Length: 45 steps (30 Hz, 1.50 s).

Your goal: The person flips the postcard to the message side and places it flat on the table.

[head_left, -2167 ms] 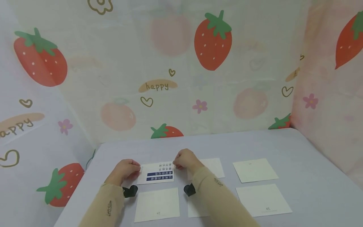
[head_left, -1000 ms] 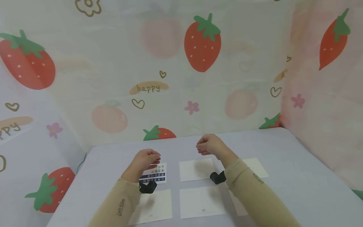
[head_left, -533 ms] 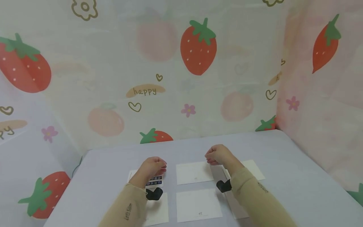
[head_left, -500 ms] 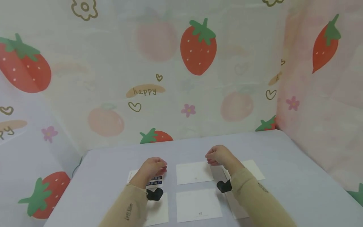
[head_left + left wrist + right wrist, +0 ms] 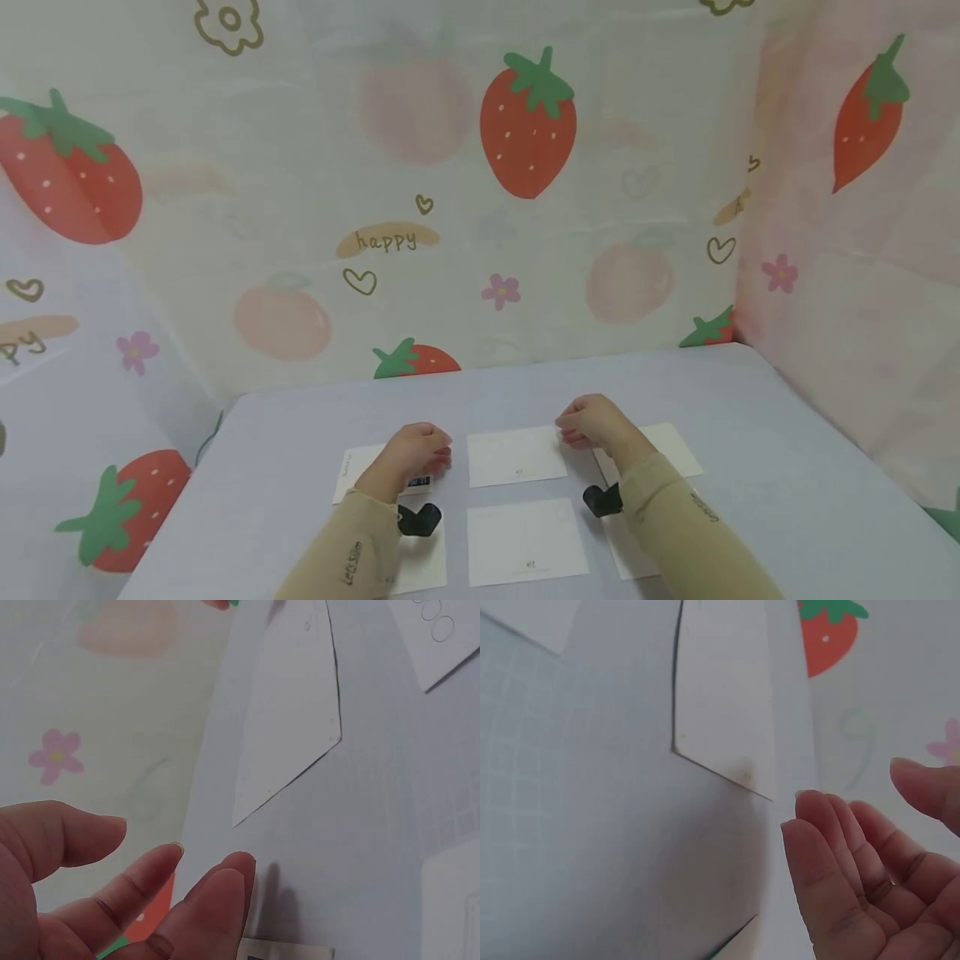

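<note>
A blank-looking white card [image 5: 517, 457] with a tiny mark lies in the middle of the back row. My left hand [image 5: 412, 454] hovers just left of it, above the card [image 5: 352, 471] with printed lettering, hiding most of that print. Just past the middle card's right edge is my right hand [image 5: 600, 429]. In the left wrist view, thumb and fingers stand apart near the card [image 5: 289, 712], holding nothing. The right wrist view likewise has a gap between thumb and fingers, close to the card's end [image 5: 724, 690].
Another white card [image 5: 527, 542] lies in front of the middle one. Front left [image 5: 423, 567], front right [image 5: 630, 546] and back right cards [image 5: 671, 442] are partly covered by my arms. A strawberry-printed curtain [image 5: 420, 292] rises behind the pale table [image 5: 780, 450].
Earlier both hands held the printed card by its ends. They have let go of it, risen and moved right, then sunk to either side of the middle card.
</note>
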Available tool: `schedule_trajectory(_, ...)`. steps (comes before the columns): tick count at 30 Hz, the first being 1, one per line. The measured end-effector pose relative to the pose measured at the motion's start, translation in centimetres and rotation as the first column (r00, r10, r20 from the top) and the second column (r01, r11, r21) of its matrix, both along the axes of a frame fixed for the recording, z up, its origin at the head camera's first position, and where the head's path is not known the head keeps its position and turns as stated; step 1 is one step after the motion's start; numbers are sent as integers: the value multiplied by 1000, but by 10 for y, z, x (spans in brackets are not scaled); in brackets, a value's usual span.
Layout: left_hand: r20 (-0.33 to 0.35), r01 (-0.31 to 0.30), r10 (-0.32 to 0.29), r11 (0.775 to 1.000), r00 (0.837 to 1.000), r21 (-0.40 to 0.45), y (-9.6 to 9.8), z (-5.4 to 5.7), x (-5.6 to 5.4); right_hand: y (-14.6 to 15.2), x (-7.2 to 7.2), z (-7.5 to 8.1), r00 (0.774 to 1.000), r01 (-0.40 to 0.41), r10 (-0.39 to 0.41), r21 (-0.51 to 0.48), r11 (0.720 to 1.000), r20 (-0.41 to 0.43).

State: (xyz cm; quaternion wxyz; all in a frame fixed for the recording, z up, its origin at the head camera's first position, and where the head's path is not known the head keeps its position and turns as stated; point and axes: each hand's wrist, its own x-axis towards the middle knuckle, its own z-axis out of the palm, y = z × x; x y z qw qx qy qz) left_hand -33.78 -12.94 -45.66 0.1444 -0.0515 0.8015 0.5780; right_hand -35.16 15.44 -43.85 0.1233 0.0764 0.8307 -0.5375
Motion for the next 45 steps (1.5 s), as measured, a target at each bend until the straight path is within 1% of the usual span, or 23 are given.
schedule_trajectory(4, 21, 8, -9, 1000, 1000, 25, 2, -3, 1, 2, 2, -3, 1000, 7, -7, 13, 1000, 6)
schedule_trajectory(10, 48, -5, 4, 1000, 999, 27, 7, -3, 3, 2, 3, -9, 1000, 0, -1, 43, 999, 13)
schedule_trajectory(18, 120, -37, 31, 998, 992, 46, 13, -2, 1, -4, 4, -7, 1000, -16, 16, 14, 1000, 25)
schedule_trajectory(20, 137, -51, 43, 997, 990, 52, 14, -2, 1, -6, 3, -8, 999, -3, 3, 0, 1000, 32)
schedule_trajectory(24, 159, -60, 47, 995, 986, 76, 14, -2, 0, -9, 0, -15, 999, 25, -24, -22, 999, 38)
schedule_trajectory(29, 154, -55, 41, 995, 987, 88, 15, -5, -1, -14, -1, -18, 998, 46, -43, -48, 998, 53)
schedule_trajectory(36, 159, -71, 61, 996, 985, 61, 16, -7, -2, -16, -3, -19, 995, 67, -58, -103, 992, 85)
schedule_trajectory(40, 161, -69, 60, 996, 985, 51, 17, -7, -2, -15, -4, -22, 995, 72, -61, -129, 989, 85)
schedule_trajectory(42, 160, -67, 59, 997, 985, 47, 17, -8, -3, -15, -4, -22, 995, 68, -57, -132, 989, 82)
schedule_trajectory(45, 162, -68, 60, 997, 985, 43, 18, -8, -3, -16, -4, -24, 996, 36, -26, -111, 993, 83)
